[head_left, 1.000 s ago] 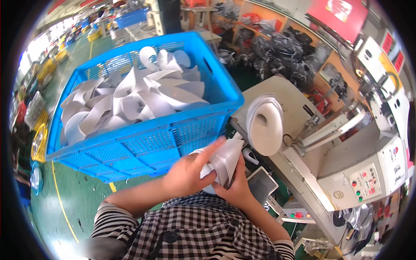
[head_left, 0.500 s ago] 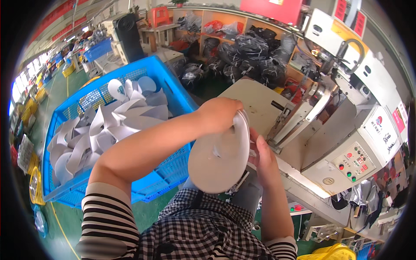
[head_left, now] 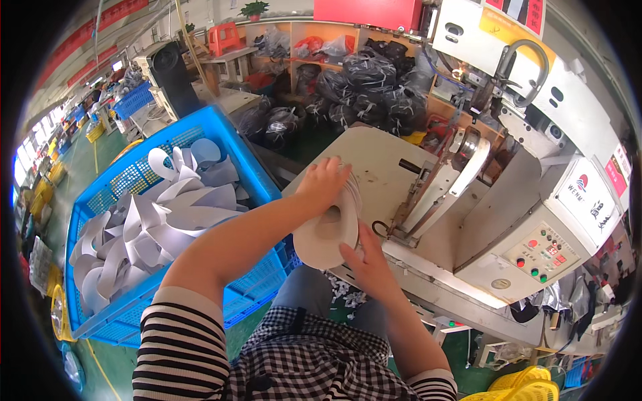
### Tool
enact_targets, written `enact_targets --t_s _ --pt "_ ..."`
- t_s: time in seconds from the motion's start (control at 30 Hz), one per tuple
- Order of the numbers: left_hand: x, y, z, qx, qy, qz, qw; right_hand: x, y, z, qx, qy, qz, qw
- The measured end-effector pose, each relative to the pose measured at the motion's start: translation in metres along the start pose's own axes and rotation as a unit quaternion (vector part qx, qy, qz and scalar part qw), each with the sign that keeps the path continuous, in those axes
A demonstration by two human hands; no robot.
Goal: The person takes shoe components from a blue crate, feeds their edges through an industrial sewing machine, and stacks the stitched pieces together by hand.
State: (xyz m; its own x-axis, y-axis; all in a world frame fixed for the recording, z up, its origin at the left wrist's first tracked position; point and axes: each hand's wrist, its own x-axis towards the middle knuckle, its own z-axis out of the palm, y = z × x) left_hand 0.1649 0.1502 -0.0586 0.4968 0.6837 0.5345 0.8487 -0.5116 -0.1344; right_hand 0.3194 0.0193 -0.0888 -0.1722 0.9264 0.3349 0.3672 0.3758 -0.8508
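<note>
Between my two hands is a stack of off-white curved sheet pieces (head_left: 319, 244), rounded at the lower end, with several layered edges along its right side. My left hand (head_left: 324, 182) grips the stack from above, fingers bent over its upper end. Lower down on the right, my right hand (head_left: 366, 259) closes around the side edge, thumb on the near face. To the left stands a blue plastic crate (head_left: 234, 137) heaped with similar white curved pieces (head_left: 144, 227). The stack hangs over the near edge of the machine's pale worktop (head_left: 368, 150).
A white machine (head_left: 568, 214) with a button panel (head_left: 542, 257) stands at the right, its metal arm and tape reel (head_left: 471, 150) above the worktop. Dark plastic bags (head_left: 368, 83) pile up behind. Yellow baskets (head_left: 525, 387) sit at the lower right, white scraps (head_left: 344, 294) below the worktop.
The stack has risen a little toward the worktop and tilted, showing less of its broad face. My right hand has come from behind its edge onto the lower right side. The view has shifted.
</note>
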Motion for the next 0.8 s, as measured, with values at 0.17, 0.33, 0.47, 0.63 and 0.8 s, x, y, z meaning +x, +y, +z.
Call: enact_targets --t_s 0.17,0.33,0.47,0.63,0.8 --pt "0.008 -0.03 0.0 -0.124 -0.245 -0.183 0.944 -0.001 -0.004 0.02 -0.089 0.039 -0.044 0.994" --pt "0.01 -0.042 -0.001 -0.199 -0.3 -0.121 0.925 -0.009 -0.001 0.014 0.177 -0.009 0.084 0.981" --pt "0.014 -0.055 0.001 -0.226 -0.28 -0.076 0.93 -0.004 0.03 0.017 0.163 0.066 0.102 0.979" --pt "0.004 -0.031 -0.019 -0.267 -0.34 -0.135 0.891 0.018 0.025 0.035 0.154 0.118 0.155 0.969" --pt "0.007 -0.039 -0.002 -0.266 -0.388 -0.178 0.864 0.03 0.025 0.057 0.223 0.121 0.114 0.96"
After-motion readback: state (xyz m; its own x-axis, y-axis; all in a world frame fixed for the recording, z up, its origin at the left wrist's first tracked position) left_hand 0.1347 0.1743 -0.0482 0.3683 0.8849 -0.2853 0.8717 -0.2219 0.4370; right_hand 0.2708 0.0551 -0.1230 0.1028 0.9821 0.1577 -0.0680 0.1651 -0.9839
